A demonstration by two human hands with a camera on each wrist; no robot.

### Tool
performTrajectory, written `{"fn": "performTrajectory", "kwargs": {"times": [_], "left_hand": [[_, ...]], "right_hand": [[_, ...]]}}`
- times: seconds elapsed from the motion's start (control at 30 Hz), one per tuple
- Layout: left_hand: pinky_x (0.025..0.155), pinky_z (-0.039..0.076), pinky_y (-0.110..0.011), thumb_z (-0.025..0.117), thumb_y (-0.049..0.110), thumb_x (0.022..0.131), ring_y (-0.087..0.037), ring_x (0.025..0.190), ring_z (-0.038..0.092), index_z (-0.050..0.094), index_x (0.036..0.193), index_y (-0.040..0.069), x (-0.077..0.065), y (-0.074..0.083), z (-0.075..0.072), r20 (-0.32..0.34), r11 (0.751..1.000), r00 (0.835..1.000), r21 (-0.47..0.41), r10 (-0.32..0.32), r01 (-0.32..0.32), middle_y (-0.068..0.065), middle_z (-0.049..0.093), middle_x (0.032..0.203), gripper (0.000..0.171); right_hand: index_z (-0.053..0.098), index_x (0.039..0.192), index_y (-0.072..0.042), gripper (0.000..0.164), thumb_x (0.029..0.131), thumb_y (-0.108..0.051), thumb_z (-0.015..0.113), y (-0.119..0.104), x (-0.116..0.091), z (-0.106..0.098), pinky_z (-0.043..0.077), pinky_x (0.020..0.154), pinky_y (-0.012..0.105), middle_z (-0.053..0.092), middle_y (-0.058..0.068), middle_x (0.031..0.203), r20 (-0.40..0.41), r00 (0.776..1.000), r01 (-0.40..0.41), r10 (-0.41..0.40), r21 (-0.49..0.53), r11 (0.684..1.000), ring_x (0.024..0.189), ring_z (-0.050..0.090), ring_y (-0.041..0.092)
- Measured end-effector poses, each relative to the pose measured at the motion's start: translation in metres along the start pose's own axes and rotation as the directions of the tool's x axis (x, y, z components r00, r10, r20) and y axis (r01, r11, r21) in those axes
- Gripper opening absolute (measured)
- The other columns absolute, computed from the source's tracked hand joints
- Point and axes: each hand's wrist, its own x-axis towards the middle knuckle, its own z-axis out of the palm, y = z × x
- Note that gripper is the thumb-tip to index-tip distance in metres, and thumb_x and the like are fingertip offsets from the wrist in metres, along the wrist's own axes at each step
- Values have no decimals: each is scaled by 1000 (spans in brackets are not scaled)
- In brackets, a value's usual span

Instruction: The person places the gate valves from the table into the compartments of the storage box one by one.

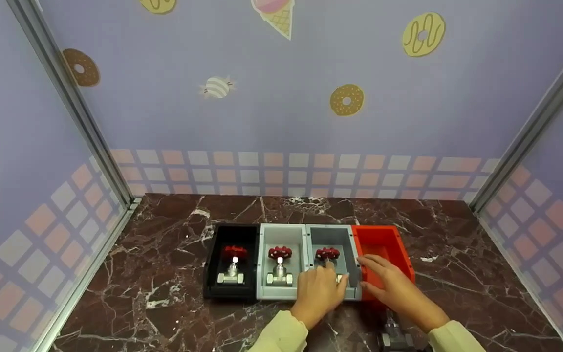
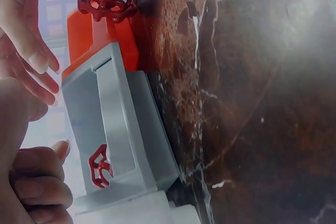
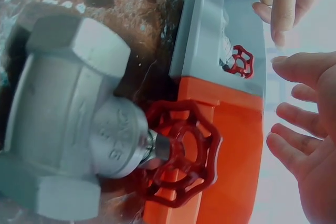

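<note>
My left hand (image 1: 318, 291) hovers over the front of the grey bin (image 1: 328, 234), index finger extended and the other fingers bent, holding nothing. Inside that bin stands a valve with a red handwheel (image 1: 327, 253), its body partly hidden by the hand. In the right wrist view the left fingertips are apart from this handwheel (image 3: 242, 62). To the right, my right hand (image 1: 399, 291) is over the orange-red bin (image 1: 377, 239), fingers spread and reaching toward the grey bin. Below it a steel valve (image 1: 395, 337) lies on the table; its red handwheel (image 3: 184, 153) overlaps the orange-red bin in the right wrist view.
A black bin (image 1: 235, 232) and a white bin (image 1: 283, 234) continue the row to the left. Each contains a valve (image 1: 232, 274) with a red handwheel. The row stands on a dark red marbled table (image 1: 164, 254), enclosed by purple patterned walls (image 1: 271, 122).
</note>
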Motion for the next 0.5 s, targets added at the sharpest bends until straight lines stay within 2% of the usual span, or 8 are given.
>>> {"fn": "performTrajectory", "kwargs": {"times": [0.13, 0.37, 0.5], "left_hand": [[37, 29, -34, 54, 54, 81, -20, 44, 54, 64, 75, 15, 0, 4, 3, -5, 1000, 1000, -13, 1, -1, -1, 61, 56, 41], [39, 29, -34, 47, 57, 85, -19, 47, 55, 66, 84, 15, 3, 10, 5, 101, 1000, 995, 2, -17, 17, -1, 63, 62, 46], [40, 29, -35, 45, 57, 86, -20, 48, 56, 65, 85, 16, 4, 15, 7, 126, 1000, 992, 17, -25, 23, 0, 64, 63, 46]], "right_hand": [[52, 127, -14, 53, 78, -21, 71, 4, -4, 0, 44, 91, 45, 52, 8, 128, -16, 1000, 5, -5, 13, 1000, 116, 53, 27], [55, 124, -17, 51, 76, -21, 73, 11, -13, 2, 45, 90, 44, 54, 4, 124, -53, 999, -4, 4, 10, 1000, 115, 53, 24], [54, 125, -18, 52, 76, -21, 73, 14, -18, 1, 46, 89, 42, 54, 4, 124, -50, 999, -14, 13, -17, 1000, 115, 53, 23]]}}
